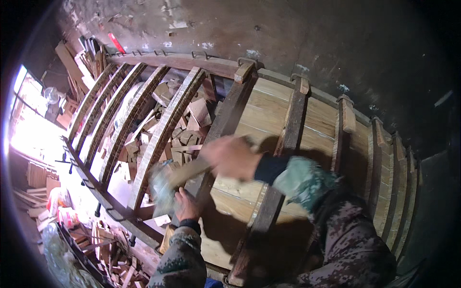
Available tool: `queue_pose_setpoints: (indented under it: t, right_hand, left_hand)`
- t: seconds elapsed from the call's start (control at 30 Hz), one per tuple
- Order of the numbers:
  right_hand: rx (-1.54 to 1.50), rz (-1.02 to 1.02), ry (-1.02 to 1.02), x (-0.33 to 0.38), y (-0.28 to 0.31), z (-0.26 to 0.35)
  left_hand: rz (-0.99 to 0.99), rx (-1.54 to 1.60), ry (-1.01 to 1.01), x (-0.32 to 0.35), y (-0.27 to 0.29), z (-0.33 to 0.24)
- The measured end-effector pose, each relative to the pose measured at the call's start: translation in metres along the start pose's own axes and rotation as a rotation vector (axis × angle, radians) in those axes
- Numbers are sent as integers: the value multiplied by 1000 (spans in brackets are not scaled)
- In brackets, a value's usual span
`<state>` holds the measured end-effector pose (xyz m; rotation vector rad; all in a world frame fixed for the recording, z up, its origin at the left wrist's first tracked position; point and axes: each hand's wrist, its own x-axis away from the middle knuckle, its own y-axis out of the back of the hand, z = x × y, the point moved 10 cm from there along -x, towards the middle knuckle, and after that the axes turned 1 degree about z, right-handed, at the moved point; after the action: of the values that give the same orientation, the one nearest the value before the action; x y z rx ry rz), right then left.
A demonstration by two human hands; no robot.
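Note:
My right hand (229, 156), smeared by motion, is closed on a tan wooden bar (191, 172) that slants down to the left. A pale grey-green shape (162, 189) blurs at the bar's far end; its kind cannot be made out. Just below the bar, my left hand (186, 206) is curled at the side of a dark wooden beam (226, 117), with a thumb or finger pointing up. What it grips is hidden. Both hands are over a frame of wooden crossbars, beside light wooden boards (259, 115) clamped under several dark beams (293, 125).
Bare curved crossbars (165, 125) span the frame's left half, above a heap of wood offcuts (192, 120). More scraps (113, 249) and a clear plastic bag (65, 254) lie at lower left. Metal hooks (247, 61) line the far rail against a dark wall (336, 43).

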<state>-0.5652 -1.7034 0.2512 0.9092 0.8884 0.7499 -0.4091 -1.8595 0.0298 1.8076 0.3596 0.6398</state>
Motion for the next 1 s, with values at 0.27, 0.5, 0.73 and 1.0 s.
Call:
queue_pose_setpoints:
  t: [0.27,0.5,0.73,1.0]
  right_hand:
    - [-51,99,139,-23,-22,-175]
    - [85,173,-385,-12,-60,-279]
    - [-141,-141,763,-31,-52,-15]
    - [160,231,-647,11,-42,-361]
  left_hand:
    - [-171,-80,-99,-8,-8,4]
    - [-153,-125,-72,-9,-5,1]
    - [-71,-1,17,-3,-7,-2]
    - [-158,-73,-99,-7,1,-3]
